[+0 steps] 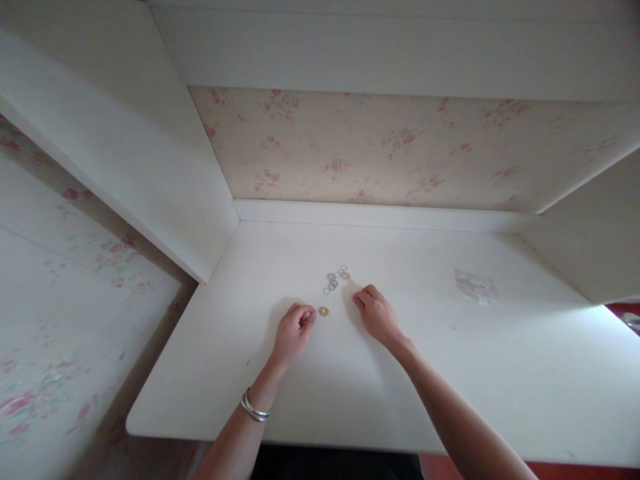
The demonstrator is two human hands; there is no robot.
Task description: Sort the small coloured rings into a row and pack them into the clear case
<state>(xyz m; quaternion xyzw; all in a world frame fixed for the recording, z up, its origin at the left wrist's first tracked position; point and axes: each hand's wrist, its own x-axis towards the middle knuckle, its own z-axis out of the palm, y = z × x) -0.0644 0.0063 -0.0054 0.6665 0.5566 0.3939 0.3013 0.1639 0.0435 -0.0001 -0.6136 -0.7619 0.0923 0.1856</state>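
Note:
On the white desk lies a loose cluster of small rings (333, 282), silver-coloured with a few pinkish ones. Nearer to me a flat gold-coloured ring (324, 311) lies by itself. Just left of it is my left hand (293, 331), its fingers curled in a pinch; whatever is between the fingertips is too small to name. My right hand (377, 315) rests to the right of the cluster with its fingers pressed together, apart from the rings. Its fingertips point left, and the hand hides whatever may be in them.
A clear plastic bag (475, 287) lies on the white desk (310, 400) to the right. White side panels (195, 220) and a low back ledge (380, 215) border the desktop. A floral-papered wall (360, 147) rises behind, below an overhanging white board (380, 53).

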